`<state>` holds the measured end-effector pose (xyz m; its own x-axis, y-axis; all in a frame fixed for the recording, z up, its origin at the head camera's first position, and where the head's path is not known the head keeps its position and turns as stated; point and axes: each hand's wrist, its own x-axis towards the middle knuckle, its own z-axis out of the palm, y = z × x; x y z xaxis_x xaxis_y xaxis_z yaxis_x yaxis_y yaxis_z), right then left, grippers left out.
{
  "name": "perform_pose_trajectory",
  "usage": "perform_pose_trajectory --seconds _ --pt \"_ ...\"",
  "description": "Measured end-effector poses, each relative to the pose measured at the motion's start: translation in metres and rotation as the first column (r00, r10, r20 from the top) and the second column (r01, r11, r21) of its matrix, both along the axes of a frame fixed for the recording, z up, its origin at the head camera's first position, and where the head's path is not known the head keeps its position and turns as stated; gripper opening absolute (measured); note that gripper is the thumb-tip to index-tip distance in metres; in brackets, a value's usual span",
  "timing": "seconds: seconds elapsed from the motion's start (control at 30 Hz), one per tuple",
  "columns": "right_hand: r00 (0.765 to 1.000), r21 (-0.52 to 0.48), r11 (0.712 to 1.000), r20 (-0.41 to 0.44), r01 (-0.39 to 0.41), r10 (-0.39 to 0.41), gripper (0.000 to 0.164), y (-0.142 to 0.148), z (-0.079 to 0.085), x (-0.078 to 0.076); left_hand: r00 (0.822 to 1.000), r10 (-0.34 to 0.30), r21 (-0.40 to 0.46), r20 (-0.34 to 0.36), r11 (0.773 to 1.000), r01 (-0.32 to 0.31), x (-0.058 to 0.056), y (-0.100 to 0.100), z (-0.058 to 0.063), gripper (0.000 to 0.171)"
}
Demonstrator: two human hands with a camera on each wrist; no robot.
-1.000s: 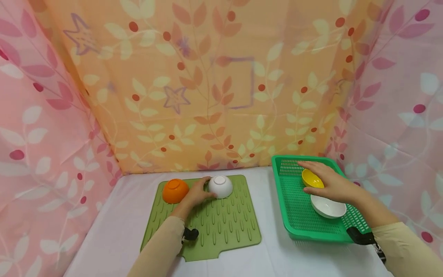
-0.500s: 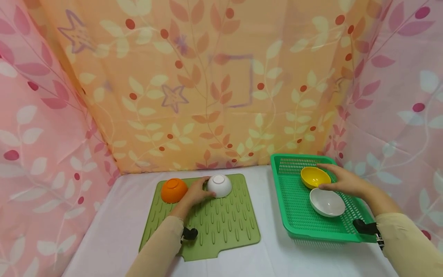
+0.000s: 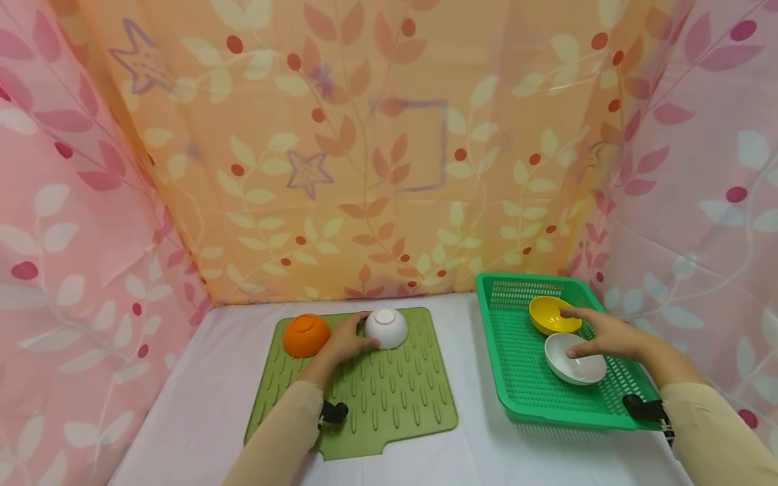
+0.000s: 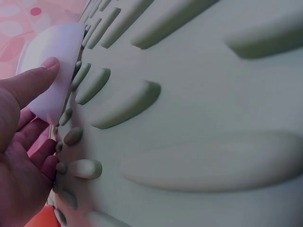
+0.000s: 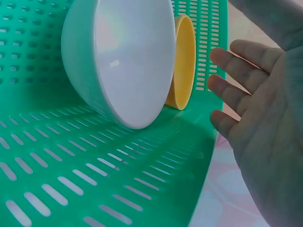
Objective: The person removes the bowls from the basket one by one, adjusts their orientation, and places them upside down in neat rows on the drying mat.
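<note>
three leaf-print cloth walls (image 3: 389,229) round white tabletop (image 3: 182,385); green mat (image 3: 410,395), green basket (image 3: 516,378).

Forward-down head view; close wrist views of white bowls (image 5: 135,56)

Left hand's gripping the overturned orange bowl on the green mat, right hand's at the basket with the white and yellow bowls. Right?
Wrong bowl: the left hand grips the overturned white bowl on the green mat, not the orange bowl; head view shows it. The rest holds.
</note>
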<state>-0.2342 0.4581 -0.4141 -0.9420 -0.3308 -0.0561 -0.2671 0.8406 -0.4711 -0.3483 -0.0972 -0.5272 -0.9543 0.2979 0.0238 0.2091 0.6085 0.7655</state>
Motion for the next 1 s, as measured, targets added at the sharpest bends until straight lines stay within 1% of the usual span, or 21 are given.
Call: perform_pose_trajectory --seconds 0.1,0.23,0.37,0.47,0.6,0.73,0.87,1.0 --pt "1.000 0.018 1.000 0.021 -0.010 0.009 0.089 0.000 -0.002 -0.002 1.000 0.006 -0.005 -0.003 1.000 -0.006 -0.001 -0.002 -0.002 0.080" --pt "0.998 0.015 1.000 0.057 -0.022 0.021 0.091 0.000 -0.005 -0.006 1.000 0.008 -0.013 -0.010 1.000 -0.008 -0.002 -0.005 -0.004 0.080" --pt "0.992 -0.008 0.999 0.120 -0.035 0.036 0.093 -0.002 -0.010 -0.009 1.000 0.008 -0.010 -0.014 1.000 -0.008 -0.002 -0.006 -0.003 0.079" --pt "0.988 0.003 0.999 0.151 -0.043 0.042 0.094 -0.002 -0.014 -0.011 1.000 0.006 -0.006 -0.015 1.000 -0.006 0.000 -0.005 -0.001 0.078" --pt "0.991 0.073 0.995 0.122 -0.068 0.059 0.097 0.003 -0.016 -0.010 1.000 -0.004 0.004 -0.010 1.000 0.004 -0.001 0.002 -0.001 0.078" --pt "0.993 0.152 0.984 0.086 -0.090 0.077 0.104 0.001 -0.014 -0.009 1.000 0.013 0.006 -0.003 1.000 -0.013 -0.003 0.005 -0.006 0.078" --pt "0.995 0.212 0.975 0.076 -0.073 0.058 0.112 -0.004 -0.013 -0.008 1.000 0.019 -0.005 0.001 1.000 -0.019 -0.004 0.001 -0.008 0.079" --pt "0.996 0.247 0.967 0.087 -0.057 0.036 0.124 -0.004 -0.015 -0.007 1.000 0.020 0.000 0.017 1.000 -0.020 -0.005 0.001 -0.008 0.079"
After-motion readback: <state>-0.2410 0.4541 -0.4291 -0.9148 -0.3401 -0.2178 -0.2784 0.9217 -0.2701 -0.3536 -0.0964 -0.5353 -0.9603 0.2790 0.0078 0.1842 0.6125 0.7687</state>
